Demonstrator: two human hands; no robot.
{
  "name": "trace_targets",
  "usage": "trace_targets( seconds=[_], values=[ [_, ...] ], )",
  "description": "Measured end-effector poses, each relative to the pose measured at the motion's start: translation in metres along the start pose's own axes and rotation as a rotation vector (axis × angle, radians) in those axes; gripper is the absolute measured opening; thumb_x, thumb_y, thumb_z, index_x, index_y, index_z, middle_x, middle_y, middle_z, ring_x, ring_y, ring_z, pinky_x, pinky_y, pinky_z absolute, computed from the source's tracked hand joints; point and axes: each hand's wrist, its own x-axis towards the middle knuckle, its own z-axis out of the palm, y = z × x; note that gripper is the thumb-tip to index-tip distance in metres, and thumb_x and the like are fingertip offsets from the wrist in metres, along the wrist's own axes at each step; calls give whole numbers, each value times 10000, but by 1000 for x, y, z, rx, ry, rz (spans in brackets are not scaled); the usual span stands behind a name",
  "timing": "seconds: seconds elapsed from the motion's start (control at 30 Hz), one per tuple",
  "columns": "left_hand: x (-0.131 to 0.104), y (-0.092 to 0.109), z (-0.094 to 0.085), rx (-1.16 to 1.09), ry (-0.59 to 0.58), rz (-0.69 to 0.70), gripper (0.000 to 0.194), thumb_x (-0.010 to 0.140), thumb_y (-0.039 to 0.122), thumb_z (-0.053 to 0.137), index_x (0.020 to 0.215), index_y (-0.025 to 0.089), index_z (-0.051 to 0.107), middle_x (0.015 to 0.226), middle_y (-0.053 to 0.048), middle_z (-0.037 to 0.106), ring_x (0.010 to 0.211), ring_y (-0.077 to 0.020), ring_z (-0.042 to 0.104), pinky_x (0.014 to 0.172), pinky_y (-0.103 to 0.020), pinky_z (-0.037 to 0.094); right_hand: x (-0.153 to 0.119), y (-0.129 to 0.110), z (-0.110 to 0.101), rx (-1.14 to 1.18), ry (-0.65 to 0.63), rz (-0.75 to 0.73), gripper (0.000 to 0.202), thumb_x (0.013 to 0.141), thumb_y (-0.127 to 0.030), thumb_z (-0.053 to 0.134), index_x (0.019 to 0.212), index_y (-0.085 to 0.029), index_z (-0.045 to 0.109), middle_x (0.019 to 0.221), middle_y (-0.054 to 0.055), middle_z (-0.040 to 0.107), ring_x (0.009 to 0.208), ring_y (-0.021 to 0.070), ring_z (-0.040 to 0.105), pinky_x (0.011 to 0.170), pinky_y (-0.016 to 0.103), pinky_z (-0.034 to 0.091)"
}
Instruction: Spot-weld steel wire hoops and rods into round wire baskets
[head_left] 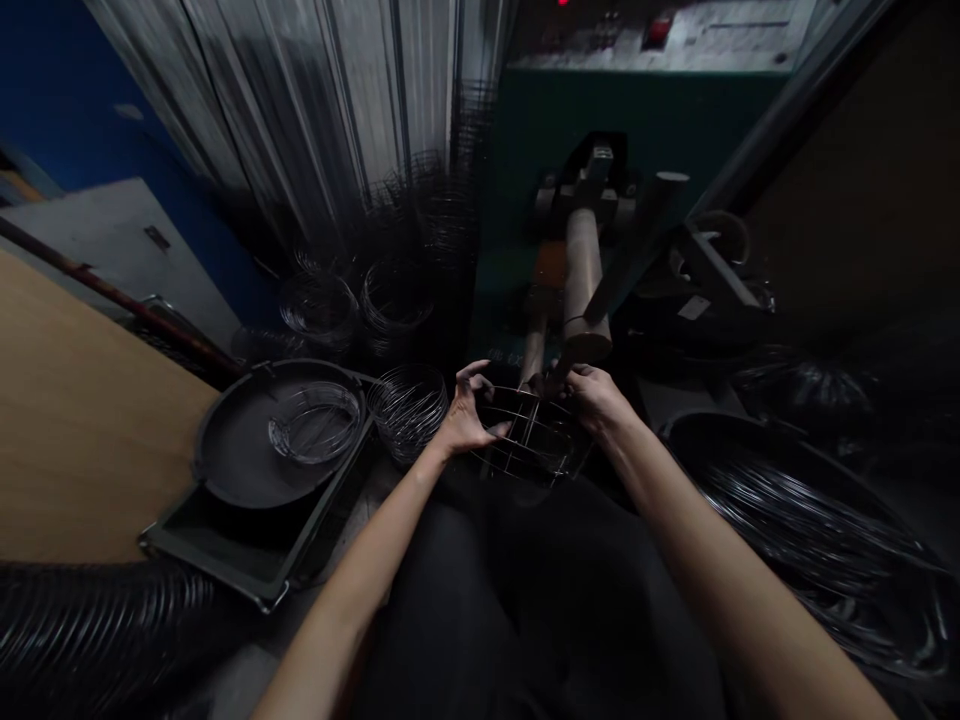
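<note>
A round wire frame (529, 425) of thin rings joined by cross wires is in front of me, by the lower arm of a green machine. My left hand (471, 412) is at its left side, thumb and curved fingers around the wires. My right hand (592, 395) is closed at the frame's right edge, close under the machine's thick metal cylinder (585, 270). Its fingertips are partly hidden in shadow. The lower metal arm (534, 345) reaches down to the frame's far edge.
Left of me, a black round tray (247, 445) holds a bundle of wire rings (319, 422). A wire coil (409, 405) stands beside it, with more wire rings (319, 305) behind. At right, a large basin (686, 425) holds many shiny wires (787, 510). The green machine body (637, 110) rises ahead.
</note>
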Motion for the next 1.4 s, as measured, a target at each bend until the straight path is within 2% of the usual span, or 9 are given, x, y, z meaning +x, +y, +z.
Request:
trace_targets(
  seconds=[0.27, 0.5, 0.67, 0.77, 0.93, 1.07, 1.17, 1.27, 1.4],
  values=[
    [6, -5, 3, -43, 22, -6, 873, 565, 202, 723, 1275, 216, 215, 884, 15, 407, 771, -121, 463, 775, -318, 429, -1, -9, 8, -75, 43, -38, 344, 599, -317, 789, 604, -159, 483, 428, -56, 424, 396, 65, 425, 397, 184, 361],
    [6, -9, 0, -38, -4, 16, 884, 597, 242, 719, 1294, 220, 176, 873, 18, 411, 781, -124, 462, 794, -322, 425, 5, -4, 6, 3, 18, 13, 248, 635, -193, 742, 663, -154, 498, 511, -43, 494, 406, 47, 430, 379, 152, 340],
    [2, -10, 3, 52, -74, 64, 931, 579, 218, 724, 1321, 218, 161, 911, 2, 457, 808, -136, 502, 810, -338, 437, 21, -32, 4, 43, -27, 142, 276, 749, -151, 583, 584, -179, 364, 389, -94, 298, 313, 20, 221, 316, 138, 198],
    [-14, -3, 1, 118, -170, 111, 963, 580, 299, 746, 1353, 210, 179, 1035, -63, 501, 947, -196, 535, 898, -412, 423, 17, -49, -6, 15, -8, 160, 236, 823, -175, 489, 612, -179, 383, 389, -82, 317, 303, 30, 211, 309, 140, 163],
    [-45, 33, -28, 152, -570, 6, 1122, 521, 560, 769, 1418, 205, 198, 1347, -175, 447, 1306, -342, 329, 1090, -582, 127, -49, -12, -33, -143, 53, 35, 205, 820, -355, 568, 769, -161, 524, 470, -56, 436, 359, 54, 334, 347, 152, 250],
    [-48, 71, -18, -152, -484, -371, 707, 819, 576, 489, 1391, 191, 328, 1329, -154, 495, 1251, -260, 431, 1048, -461, 305, -123, 61, -22, -527, 37, -263, 282, 835, -464, 522, 840, -187, 578, 713, 40, 618, 625, 156, 573, 585, 257, 465],
    [-45, 90, 17, -349, -389, -585, 526, 864, 534, 437, 1184, 137, 563, 901, -91, 658, 870, -190, 603, 809, -327, 463, -160, 89, -13, -815, -163, -383, 260, 885, -388, 438, 915, -197, 612, 840, 90, 660, 763, 219, 624, 721, 339, 486],
    [-46, 105, 33, -304, -269, -653, 487, 871, 527, 424, 998, 117, 655, 610, 4, 530, 557, -102, 472, 563, -225, 392, -171, 74, -37, -970, -345, -482, 289, 912, -350, 400, 966, -209, 646, 857, 88, 669, 783, 209, 635, 743, 333, 496],
    [-44, 131, 11, -125, -310, -504, 451, 879, 502, 433, 813, 136, 688, 663, 1, 546, 627, -89, 463, 601, -206, 365, -160, 19, -96, -1120, 8, -676, 381, 913, -337, 407, 1233, -198, 559, 1245, 125, 554, 1156, 234, 506, 967, 400, 407]
  ],
)
